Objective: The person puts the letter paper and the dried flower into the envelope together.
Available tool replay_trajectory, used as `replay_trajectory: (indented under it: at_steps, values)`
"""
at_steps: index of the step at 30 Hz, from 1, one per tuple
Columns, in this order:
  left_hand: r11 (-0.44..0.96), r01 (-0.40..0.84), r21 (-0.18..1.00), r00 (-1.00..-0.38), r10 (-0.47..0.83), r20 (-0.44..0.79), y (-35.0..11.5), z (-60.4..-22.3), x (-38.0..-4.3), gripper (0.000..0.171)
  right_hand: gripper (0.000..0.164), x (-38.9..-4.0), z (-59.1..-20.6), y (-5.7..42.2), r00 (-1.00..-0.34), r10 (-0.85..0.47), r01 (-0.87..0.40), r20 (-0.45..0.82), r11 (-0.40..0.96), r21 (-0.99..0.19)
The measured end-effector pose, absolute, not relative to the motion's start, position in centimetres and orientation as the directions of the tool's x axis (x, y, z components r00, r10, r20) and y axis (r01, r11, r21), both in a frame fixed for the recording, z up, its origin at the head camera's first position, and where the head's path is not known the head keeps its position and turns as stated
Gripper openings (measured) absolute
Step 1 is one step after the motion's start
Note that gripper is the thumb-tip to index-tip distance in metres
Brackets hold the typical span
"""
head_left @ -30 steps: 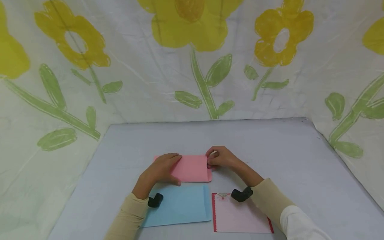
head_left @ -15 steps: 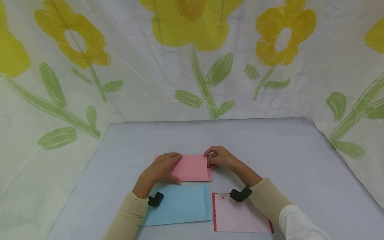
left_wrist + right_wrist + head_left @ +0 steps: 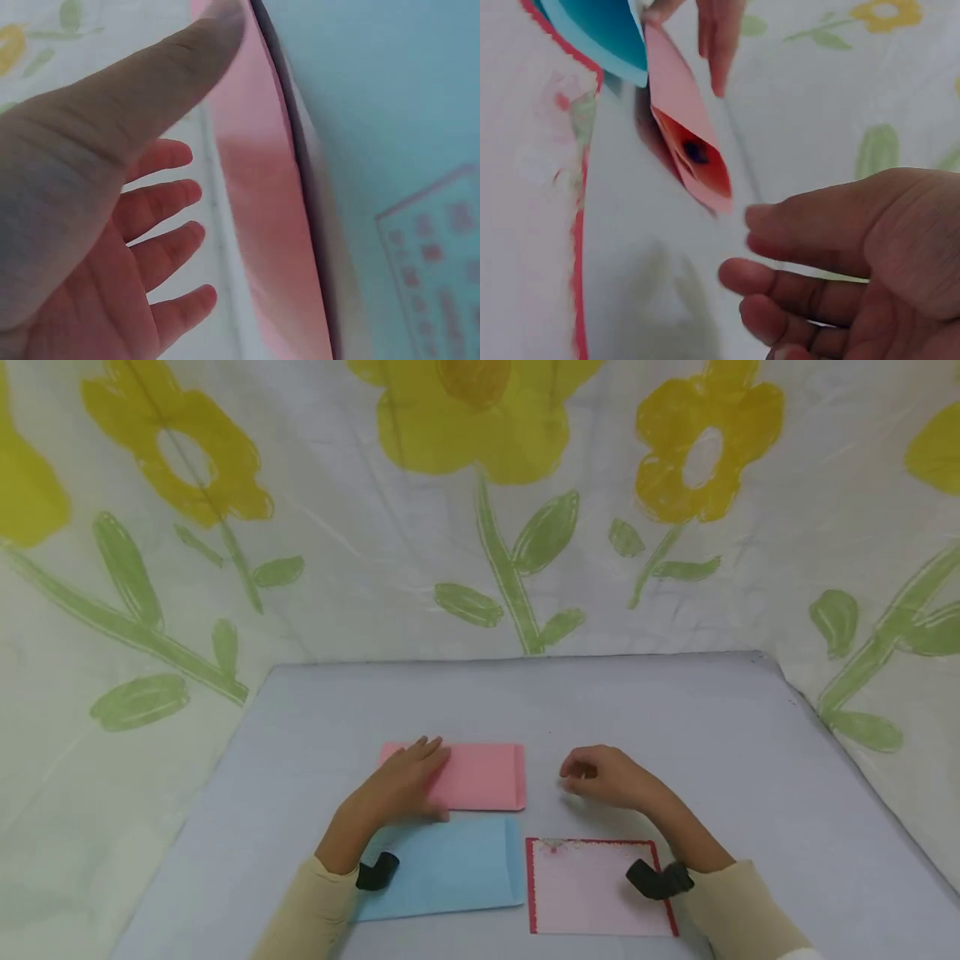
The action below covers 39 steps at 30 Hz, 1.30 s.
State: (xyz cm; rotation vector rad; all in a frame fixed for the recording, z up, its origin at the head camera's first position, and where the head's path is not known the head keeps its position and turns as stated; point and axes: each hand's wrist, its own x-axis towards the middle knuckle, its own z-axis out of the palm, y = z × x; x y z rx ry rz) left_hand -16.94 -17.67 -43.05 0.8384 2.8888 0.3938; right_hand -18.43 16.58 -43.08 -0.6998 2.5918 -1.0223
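A pink envelope (image 3: 480, 777) lies flat on the table, its flap end to the right. My left hand (image 3: 401, 785) spans its left part, with straight fingers at the far edge and the thumb at the near edge. In the right wrist view the envelope's mouth gapes, and a small dark object (image 3: 695, 151) shows inside; its kind is unclear. To the right of the envelope, apart from it, my right hand (image 3: 611, 774) hovers with loosely bent fingers and nothing in them. A larger blue envelope (image 3: 450, 860) lies just in front of the pink one, partly under my left wrist.
A pale pink card with a red border (image 3: 585, 885) lies to the right of the blue envelope, below my right wrist. Each wrist carries a black camera mount. A white cloth with painted yellow flowers (image 3: 480, 435) hangs behind the grey-white table (image 3: 675, 710).
My right hand has left the pink envelope's mouth and moved right, towards me. My left hand stays on the envelope, its fingers slightly more spread.
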Motion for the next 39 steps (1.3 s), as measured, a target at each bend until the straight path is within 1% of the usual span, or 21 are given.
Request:
replay_trajectory:
  at_steps: [3, 4, 6, 7, 11, 13, 15, 17, 19, 24, 29, 32, 36, 39]
  values:
    - [0.791, 0.544, 0.279, -0.829, 0.559, 0.033, -17.9, -42.9, -15.3, 0.075, 0.008, -16.2, -42.9, 19.1, -0.855, -0.513, -0.351, -0.076, 0.68, -0.644]
    - [0.78, 0.557, 0.285, -0.822, 0.568, 0.052, -18.0, -42.8, -14.6, 0.073, 0.011, -15.5, -42.8, 19.8, -0.862, -0.5, -0.341, -0.085, 0.696, -0.632]
    - [0.764, 0.574, 0.293, -0.811, 0.58, 0.079, -18.1, -42.8, -12.9, 0.074, 0.02, -14.0, -42.8, 20.9, -0.877, -0.471, -0.331, -0.096, 0.736, -0.591]
    - [0.761, 0.574, 0.303, -0.81, 0.581, 0.078, -18.1, -42.8, -12.0, 0.079, 0.027, -13.3, -42.9, 21.3, -0.882, -0.461, -0.333, -0.095, 0.753, -0.567]
    - [0.756, 0.57, 0.322, -0.806, 0.59, 0.044, -18.1, -43.5, -8.8, 0.108, 0.057, -10.8, -43.4, 21.7, -0.903, -0.424, -0.361, -0.07, 0.837, -0.41]
    - [0.771, 0.548, 0.326, -0.816, 0.578, 0.002, -18.1, -43.9, -7.7, 0.117, 0.066, -9.7, -43.6, 21.5, -0.905, -0.422, -0.383, -0.055, 0.863, -0.33]
    - [0.784, 0.522, 0.335, -0.823, 0.566, -0.042, -18.0, -44.2, -7.0, 0.121, 0.07, -9.0, -43.8, 21.3, -0.906, -0.421, -0.395, -0.041, 0.877, -0.273]
    - [0.799, 0.491, 0.346, -0.834, 0.546, -0.077, -17.9, -44.3, -6.6, 0.119, 0.068, -8.4, -43.9, 21.2, -0.909, -0.415, -0.396, -0.031, 0.886, -0.243]
    - [0.808, 0.474, 0.349, -0.843, 0.532, -0.086, -17.9, -44.4, -6.4, 0.117, 0.063, -8.2, -44.0, 21.1, -0.915, -0.403, -0.388, -0.016, 0.89, -0.24]
    - [0.796, 0.485, 0.363, -0.849, 0.529, -0.024, -17.9, -44.4, -6.4, 0.114, 0.052, -8.3, -44.1, 21.2, -0.913, -0.406, -0.397, 0.029, 0.873, -0.283]
    - [0.794, 0.485, 0.367, -0.848, 0.53, -0.025, -18.0, -44.4, -6.4, 0.113, 0.033, -8.9, -43.7, 21.1, -0.904, -0.421, -0.419, 0.069, 0.845, -0.331]
    - [0.794, 0.492, 0.358, -0.846, 0.533, -0.021, -18.0, -44.3, -6.5, 0.112, 0.027, -9.2, -43.0, 21.5, -0.903, -0.427, -0.401, 0.057, 0.785, -0.473]
    - [0.787, 0.506, 0.353, -0.844, 0.536, 0.012, -18.0, -44.1, -6.6, 0.109, 0.016, -9.6, -42.0, 22.6, -0.897, -0.441, -0.334, 0.032, 0.629, -0.702]
    - [0.785, 0.51, 0.352, -0.845, 0.534, 0.031, -18.0, -43.9, -6.6, 0.108, 0.015, -10.0, -41.5, 23.6, -0.904, -0.423, -0.301, 0.058, 0.534, -0.79]
